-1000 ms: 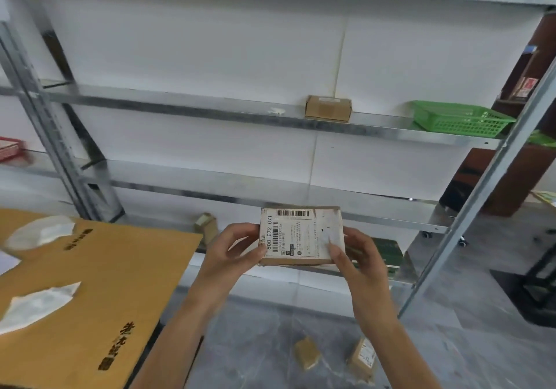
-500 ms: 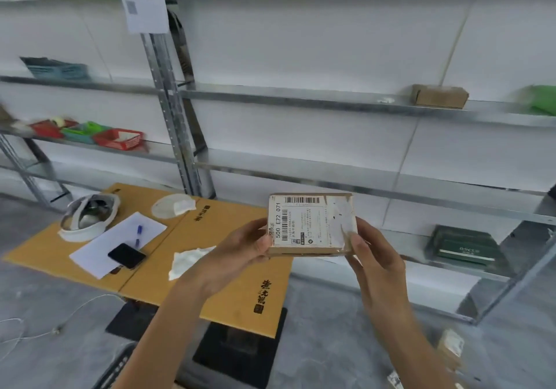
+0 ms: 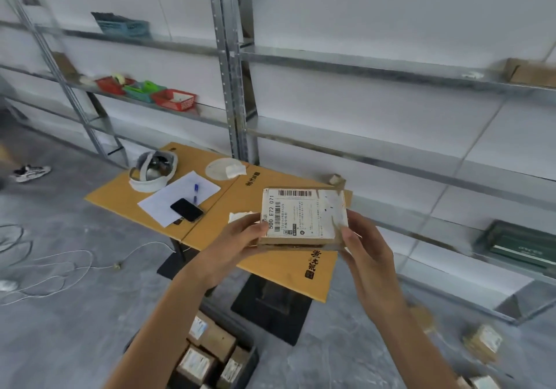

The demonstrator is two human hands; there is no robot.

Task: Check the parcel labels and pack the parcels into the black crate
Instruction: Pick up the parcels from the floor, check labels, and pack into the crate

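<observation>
We hold a flat cardboard parcel (image 3: 304, 217) up before us in both hands, above the near part of the desk (image 3: 126, 190). Our left hand (image 3: 240, 238) grips its left edge, thumb on the label (image 3: 301, 212). Our right hand (image 3: 367, 250) pinches the lower right corner. The white label faces us, with a barcode along its top and "500 E72 071" down its left side. On the floor below, the black crate (image 3: 255, 358) holds several labelled boxes (image 3: 195, 361). Loose parcels (image 3: 483, 342) lie on the floor at right. On the desk lie a phone (image 3: 186, 209), a pen (image 3: 196, 191) on a paper sheet (image 3: 177, 196), and a headset (image 3: 153, 172).
</observation>
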